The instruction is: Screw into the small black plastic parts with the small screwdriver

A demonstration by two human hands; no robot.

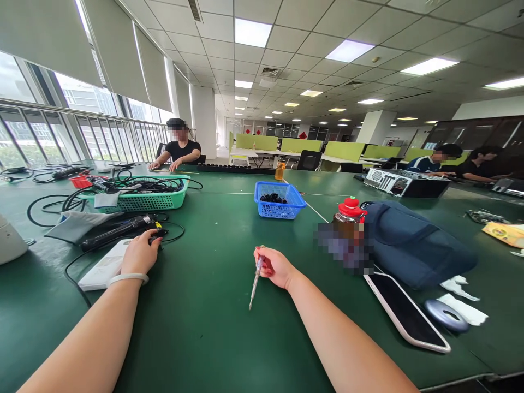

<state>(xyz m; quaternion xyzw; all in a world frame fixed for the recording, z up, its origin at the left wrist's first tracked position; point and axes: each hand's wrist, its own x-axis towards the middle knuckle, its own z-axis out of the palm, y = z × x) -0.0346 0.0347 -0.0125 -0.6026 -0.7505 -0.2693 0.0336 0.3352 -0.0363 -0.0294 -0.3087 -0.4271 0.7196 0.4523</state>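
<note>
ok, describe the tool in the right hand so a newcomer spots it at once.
On the green table, find the blue basket, then come nearer to the right hand. The slim tool slants down from its grip, tip toward the wearer. Unlike the wide phone farther right, it is thin, pale, pen-like and held.

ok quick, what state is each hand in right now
Left hand: fingers at a small black object; grip cannot be told.
Right hand: closed, holding a slim tool.

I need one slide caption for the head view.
Right hand holding a slim tool, left hand at a black item.
</note>
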